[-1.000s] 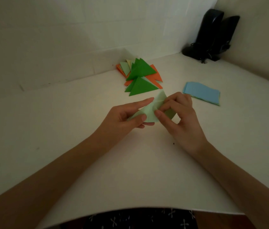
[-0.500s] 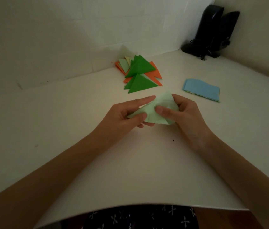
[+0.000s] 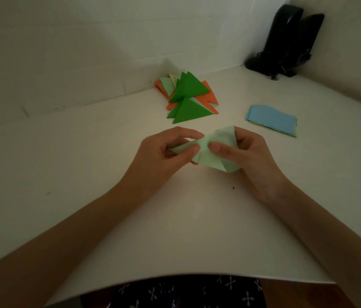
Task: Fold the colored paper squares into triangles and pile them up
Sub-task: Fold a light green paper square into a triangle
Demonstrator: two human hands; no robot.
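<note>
Looks forward and down from head height, over the near edge of the white table [image 3: 86, 174], toward the far corner of the walls [image 3: 108, 41]. Sits close above the forearms [image 3: 64, 230]; frames left hand [image 3: 159, 156] and right hand [image 3: 252, 156] at centre. One wide-angle view only.
</note>
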